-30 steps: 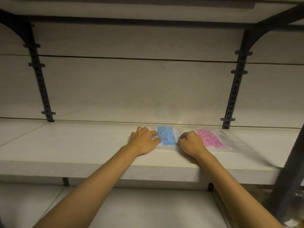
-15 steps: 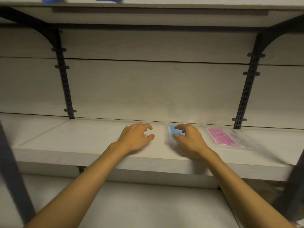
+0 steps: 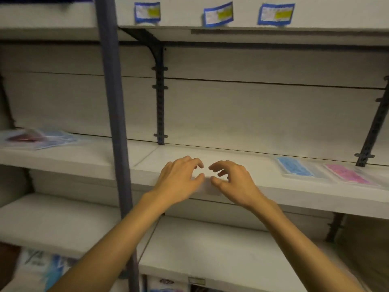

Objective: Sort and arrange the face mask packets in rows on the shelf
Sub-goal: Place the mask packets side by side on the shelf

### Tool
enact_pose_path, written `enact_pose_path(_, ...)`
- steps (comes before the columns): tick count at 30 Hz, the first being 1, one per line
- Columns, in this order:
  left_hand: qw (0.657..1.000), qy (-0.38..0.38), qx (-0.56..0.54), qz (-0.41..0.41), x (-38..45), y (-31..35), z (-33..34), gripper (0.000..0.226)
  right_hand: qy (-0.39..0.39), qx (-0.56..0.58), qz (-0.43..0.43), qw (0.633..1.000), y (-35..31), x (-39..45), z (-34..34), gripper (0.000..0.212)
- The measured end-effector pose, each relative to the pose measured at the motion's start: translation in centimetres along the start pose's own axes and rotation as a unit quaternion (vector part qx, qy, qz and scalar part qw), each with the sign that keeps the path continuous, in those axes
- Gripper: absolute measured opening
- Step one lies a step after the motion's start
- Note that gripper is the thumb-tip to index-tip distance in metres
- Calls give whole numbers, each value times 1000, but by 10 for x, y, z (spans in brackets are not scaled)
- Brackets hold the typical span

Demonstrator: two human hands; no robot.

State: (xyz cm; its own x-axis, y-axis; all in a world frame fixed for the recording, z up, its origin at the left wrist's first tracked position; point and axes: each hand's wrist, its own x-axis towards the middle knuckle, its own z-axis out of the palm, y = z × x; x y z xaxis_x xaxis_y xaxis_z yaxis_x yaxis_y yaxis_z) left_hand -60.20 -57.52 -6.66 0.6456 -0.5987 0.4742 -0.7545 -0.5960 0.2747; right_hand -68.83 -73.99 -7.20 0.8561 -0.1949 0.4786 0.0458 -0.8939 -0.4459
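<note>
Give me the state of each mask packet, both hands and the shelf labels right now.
blue mask packet: flat on the shelf, beside the pink one, untouched.
pink mask packet: flat on the shelf, rightmost, untouched.
loose packets: overlapping pile on the left bay, unsorted, blurred.
left hand: fingers loosely curled, holding nothing, over the shelf's front edge.
right hand: fingers loosely curled, holding nothing.
price labels: three, fixed to the upper shelf's edge.

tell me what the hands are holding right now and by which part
Nothing. The left hand and right hand hover over the shelf edge with loosely curled fingers. The blue mask packet and pink mask packet lie untouched to the right.
</note>
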Motion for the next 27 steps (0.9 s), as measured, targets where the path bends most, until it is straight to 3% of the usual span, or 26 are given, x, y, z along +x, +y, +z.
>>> enact_pose_path(13, 999, 36, 32, -10, -105, -177, -108, 32, -7, 16, -51, 999, -185, 14, 130, 32)
enact_pose_path(18, 997, 45, 53, -37, -118, -251, -130, 35, -13, 38, -90, 995, -236, 40, 177, 29)
enact_pose_path(27, 996, 44, 63, -45, -99, -390, -176, 38, -6, 18, -86, 996, -315, 125, 280, 31)
